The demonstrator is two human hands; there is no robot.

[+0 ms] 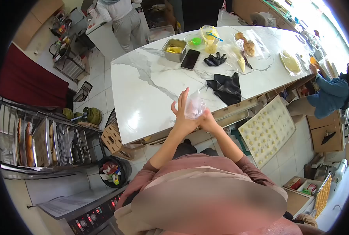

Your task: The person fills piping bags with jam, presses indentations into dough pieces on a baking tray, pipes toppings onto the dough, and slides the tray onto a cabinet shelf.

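Clear plastic piece (pixel 195 107) is resting between the two hands, above the near edge of the marble counter (pixel 133 90). The left hand (pixel 185 120) is holding its fingers up and spread, with the plastic lying against their inner side. The right hand (pixel 208 120) is closing in from the other side, its fingers bending toward the plastic near its lower part; whether they are pinching it or only touching it, I cannot tell.

The step in hand seems to be handling and arranging this thin, loose piece with both hands. Handling it further calls for a light hold on its edge and some care, as such film could be clinging or creasing.

Beyond the hands, crumpled black plastic (pixel 226 88) is lying on the counter, with a black glove (pixel 215 59) and a phone (pixel 190 59) farther back. A filled piping bag (pixel 242 64) is lying near the glove. At the right, a person in a blue top (pixel 333 91) is working at the counter's far end.
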